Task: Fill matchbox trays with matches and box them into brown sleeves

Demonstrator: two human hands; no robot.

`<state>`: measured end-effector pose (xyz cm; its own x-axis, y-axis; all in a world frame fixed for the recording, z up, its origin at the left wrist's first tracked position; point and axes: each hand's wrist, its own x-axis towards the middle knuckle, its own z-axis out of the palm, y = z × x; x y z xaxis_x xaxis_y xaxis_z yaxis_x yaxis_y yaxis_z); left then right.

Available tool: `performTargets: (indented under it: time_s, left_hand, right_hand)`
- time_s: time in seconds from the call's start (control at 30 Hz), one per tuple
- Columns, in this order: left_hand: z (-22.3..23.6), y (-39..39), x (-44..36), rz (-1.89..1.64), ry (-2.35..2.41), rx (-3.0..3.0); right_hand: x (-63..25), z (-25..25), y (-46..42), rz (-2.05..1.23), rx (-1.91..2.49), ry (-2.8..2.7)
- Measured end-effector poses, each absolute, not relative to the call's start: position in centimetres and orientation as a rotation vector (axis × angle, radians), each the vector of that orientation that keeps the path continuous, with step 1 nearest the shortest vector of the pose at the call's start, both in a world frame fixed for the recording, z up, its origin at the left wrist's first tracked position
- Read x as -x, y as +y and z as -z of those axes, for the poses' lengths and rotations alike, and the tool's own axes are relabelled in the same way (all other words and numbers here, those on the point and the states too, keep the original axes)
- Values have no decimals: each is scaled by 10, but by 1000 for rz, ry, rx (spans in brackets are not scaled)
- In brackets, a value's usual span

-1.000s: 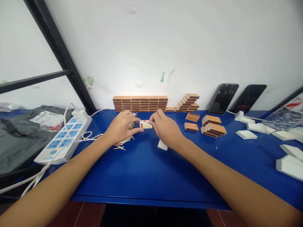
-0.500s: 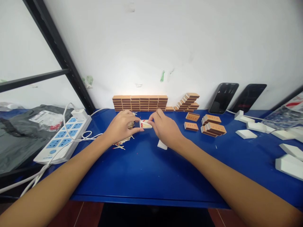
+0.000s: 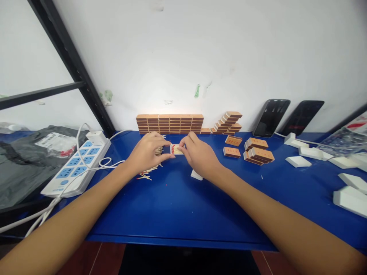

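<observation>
A small white matchbox tray (image 3: 172,152) filled with red-tipped matches (image 3: 176,149) lies between my two hands. My left hand (image 3: 149,153) has its thumb and forefinger at the near and far edges of the tray's left end, gripping it lightly. With thumb and fingers pinched, my right hand (image 3: 199,154) is at the tray's right end, on the sticks' plain ends; its fingers cover that end. A pile of loose matches (image 3: 146,175) lies under and beside my left hand. Partly beneath my right wrist is a white empty tray (image 3: 196,175).
Closed matchboxes form a stacked wall (image 3: 169,124) at the back, with a stepped stack (image 3: 229,123) beside it. More matchboxes (image 3: 259,152) lie to the right, then white trays (image 3: 312,152). Two phones (image 3: 271,118) lean on the wall. A power strip (image 3: 77,164) with cables stands left.
The matches in the tray lie straighter, their red heads lined up at the left end. My right fingers have shifted slightly over the tray; my left hand is nearly still.
</observation>
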<state>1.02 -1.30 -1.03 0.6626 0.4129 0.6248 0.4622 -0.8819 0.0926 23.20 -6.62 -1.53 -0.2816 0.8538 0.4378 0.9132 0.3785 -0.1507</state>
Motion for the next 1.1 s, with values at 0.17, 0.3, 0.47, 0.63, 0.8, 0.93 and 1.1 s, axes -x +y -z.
performTargets:
  time_s: [0.17,0.3,0.47,0.63,0.8,0.93,1.1]
  left_hand:
    - [10,-13,-10,1031,-727,2797]
    - [8,-14,-11,1008,-746,2814]
    - [10,-12,-9,1015,-733,2798]
    - [10,-13,-10,1017,-708,2789]
    - [10,-9,-8,988,-767,2756]
    - [13,1,0,1010,-801,2680]
    - [15,8,5,1078,-859,2665]
  right_hand:
    - [-233,15,-66,184,1518,-2203]
    - [-233,16,-65,182,1510,-2196]
    - [-233,16,-65,175,1481,-2193]
    - [-234,14,-65,177,1460,-2209]
    - [-231,12,-72,94,1370,-2155]
    - [-201,17,-89,-156,1221,-2153]
    - [-164,25,-102,-317,1125,-2322]
